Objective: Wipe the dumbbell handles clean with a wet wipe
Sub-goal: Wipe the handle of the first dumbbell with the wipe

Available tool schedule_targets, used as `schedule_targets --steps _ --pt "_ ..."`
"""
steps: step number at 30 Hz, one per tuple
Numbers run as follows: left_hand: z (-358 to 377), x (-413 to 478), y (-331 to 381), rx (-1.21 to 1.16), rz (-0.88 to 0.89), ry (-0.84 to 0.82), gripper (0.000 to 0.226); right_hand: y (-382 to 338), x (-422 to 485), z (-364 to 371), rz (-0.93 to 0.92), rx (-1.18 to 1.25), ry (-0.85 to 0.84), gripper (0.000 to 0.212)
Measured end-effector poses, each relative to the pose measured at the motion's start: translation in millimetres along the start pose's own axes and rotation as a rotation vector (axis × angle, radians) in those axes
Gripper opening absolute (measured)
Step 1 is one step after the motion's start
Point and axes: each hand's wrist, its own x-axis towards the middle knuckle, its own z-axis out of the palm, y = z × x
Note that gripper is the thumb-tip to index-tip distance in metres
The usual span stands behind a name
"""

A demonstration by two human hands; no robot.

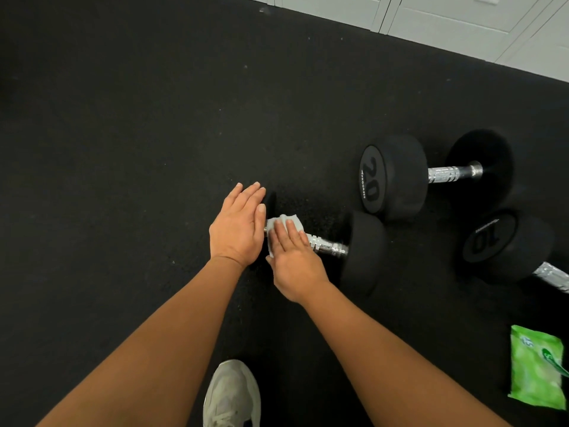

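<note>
A black dumbbell lies on the floor in front of me, its knurled chrome handle (pixel 326 246) running from a left head hidden under my left hand to a right head (pixel 365 251). My left hand (pixel 238 228) rests flat with straight fingers on the left head. A white wet wipe (pixel 284 221) lies draped over the left end of the handle. My right hand (pixel 294 263) presses it down with straight fingers.
A "20" dumbbell (pixel 392 177) lies farther right, and a "10" dumbbell (pixel 505 245) beside it reaches the right edge. A green wet wipe pack (pixel 535 366) sits at lower right. My grey shoe (pixel 232 396) stands below. White lockers (pixel 462 20) line the top right. The floor is black rubber.
</note>
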Motion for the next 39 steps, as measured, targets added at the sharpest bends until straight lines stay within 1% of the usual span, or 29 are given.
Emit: schedule_targets --steps 6,13,18,20,23,25,27,31,33,36,37,39 --pt "1 -1 0 -0.004 -0.006 0.014 0.06 -3 -11 1 0.142 0.074 0.028 0.057" --pt "2 -5 -2 0.004 0.01 0.02 0.058 -1 6 -8 0.065 0.077 -0.011 0.057" --pt "4 -9 -4 0.009 0.01 0.039 0.055 -5 3 -7 0.223 0.127 0.016 0.058" --pt "4 -12 -4 0.015 0.013 0.042 0.054 -13 -2 -6 0.204 0.116 0.003 0.058" --pt "4 -16 -5 0.018 0.021 0.041 0.054 -16 5 -9 0.087 0.097 -0.027 0.06" --pt "4 -18 -6 0.015 0.026 0.041 0.053 -11 14 -12 0.047 0.116 -0.02 0.059" --pt "4 -19 -6 0.014 0.029 0.042 0.052 -4 18 -13 0.061 0.122 -0.002 0.056" --pt "4 -23 -7 0.021 0.032 0.046 0.051 -8 10 -8 0.171 0.116 0.023 0.055" --pt "4 -26 -7 0.021 0.036 0.044 0.051 -14 7 -7 0.152 0.094 0.008 0.056" --pt "3 -30 -9 0.026 0.047 0.045 0.05 -16 16 -13 0.064 0.082 -0.032 0.059" --pt "3 -31 -9 0.024 0.048 0.044 0.05 -14 20 -16 0.06 0.095 -0.05 0.057" --pt "2 -32 -9 0.018 0.05 0.04 0.051 -9 27 -24 0.103 0.132 -0.095 0.044"
